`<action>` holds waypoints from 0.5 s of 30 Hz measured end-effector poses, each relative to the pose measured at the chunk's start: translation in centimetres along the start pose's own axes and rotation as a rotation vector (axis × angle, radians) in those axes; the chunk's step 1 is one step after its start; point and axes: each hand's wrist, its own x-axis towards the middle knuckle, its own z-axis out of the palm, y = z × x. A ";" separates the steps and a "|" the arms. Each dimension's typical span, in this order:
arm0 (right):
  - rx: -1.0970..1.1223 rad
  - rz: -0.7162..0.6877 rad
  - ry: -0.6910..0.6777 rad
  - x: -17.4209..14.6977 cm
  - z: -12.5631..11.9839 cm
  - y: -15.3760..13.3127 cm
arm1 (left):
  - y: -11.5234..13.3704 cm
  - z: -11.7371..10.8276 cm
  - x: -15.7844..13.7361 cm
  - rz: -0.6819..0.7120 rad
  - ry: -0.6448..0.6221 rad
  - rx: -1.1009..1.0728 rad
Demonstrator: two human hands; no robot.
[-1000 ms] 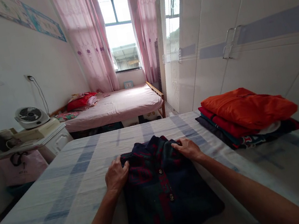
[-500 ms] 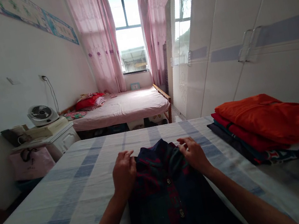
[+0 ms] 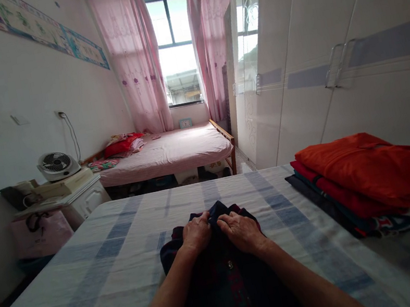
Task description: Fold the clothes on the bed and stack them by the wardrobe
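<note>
Dark shirt (image 3: 214,295) on striped sheet (image 3: 102,288)
Left hand (image 3: 197,233) and right hand (image 3: 241,231) pinch its collar (image 3: 218,209) — one each side — the buttoned front (image 3: 238,293) between the forearms (image 3: 166,299).

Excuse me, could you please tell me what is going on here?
A person is handling a dark shirt that lies button side up on a blue-and-white sheet. The left hand and right hand are close together at the collar, the fingers of each curled on the cloth, which is bunched around them. To the person's right, apart from the shirt, sits a stack of folded clothes with an orange piece on top.
</note>
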 end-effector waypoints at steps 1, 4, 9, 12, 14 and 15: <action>-0.005 0.004 0.008 0.0 0.1 0.0 | 0.0 0.1 -0.2 0.004 -0.003 0.013; -0.002 0.029 0.045 0.1 0.2 -0.2 | -0.1 0.5 -0.9 0.002 0.038 0.025; 0.097 0.078 0.065 -0.1 -0.5 -0.7 | -0.1 0.5 -1.5 -0.030 0.144 -0.049; 0.138 0.083 0.065 -0.5 -0.9 -1.3 | -0.1 0.4 -1.5 -0.077 0.179 -0.122; 0.122 0.063 0.052 -0.7 -0.7 -1.6 | -0.1 0.4 -1.5 -0.112 0.193 -0.179; 0.110 0.054 0.045 -0.8 -0.6 -1.6 | -0.1 0.4 -1.4 -0.128 0.198 -0.212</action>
